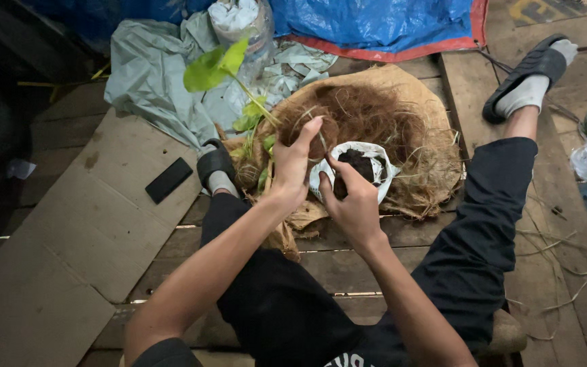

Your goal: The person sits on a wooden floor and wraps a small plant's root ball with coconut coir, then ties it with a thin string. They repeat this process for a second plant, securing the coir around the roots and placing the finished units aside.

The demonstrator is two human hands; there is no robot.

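While both knees frame the work, my right hand (356, 204) pinches the rim of the white bag of dark soil (358, 166), and my left hand (295, 163) clamps a clump of coconut fibre (321, 132) just above it. Best to keep the bag's mouth open and feed fibre in small wads. Beyond: fibre heap (388, 115), green seedling (222, 64), blue tarp (375, 24).

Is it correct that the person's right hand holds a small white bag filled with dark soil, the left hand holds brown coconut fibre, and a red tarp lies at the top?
Not quite: the head view shows the tarp is blue, with only a red edge. The rest stands: the right hand holds the small white bag of dark soil, and the left hand holds brown coconut fibre.
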